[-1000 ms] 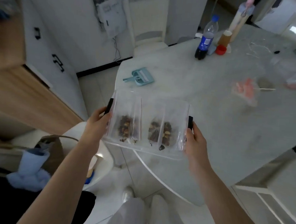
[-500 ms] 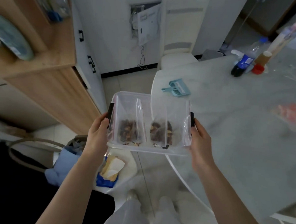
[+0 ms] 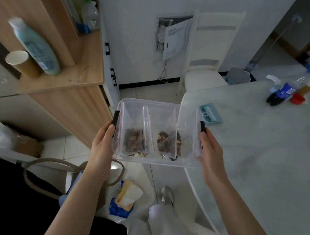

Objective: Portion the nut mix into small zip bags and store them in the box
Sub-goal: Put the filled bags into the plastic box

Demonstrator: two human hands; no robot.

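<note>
A clear plastic box (image 3: 155, 161) with black side clips hangs in the air in front of me, off the table's left edge. Inside it stand several small zip bags (image 3: 135, 141) with dark nut mix at their bottoms; another filled bag (image 3: 169, 143) sits to the right of that one. My left hand (image 3: 102, 143) grips the box's left side, fingers curled against its wall. My right hand (image 3: 209, 149) holds the right side just below the black clip.
A grey marble table (image 3: 256, 149) lies to my right with a teal dustpan (image 3: 211, 114), a cola bottle (image 3: 281, 91) and a red cap. A wooden shelf unit (image 3: 62, 83) with a bottle and a paper cup stands at left. A white chair (image 3: 203, 78) is ahead; bags cover the floor below.
I have turned left with the box in both hands, away from the table. The wooden shelf unit has come into view and the table has slid to the right.
</note>
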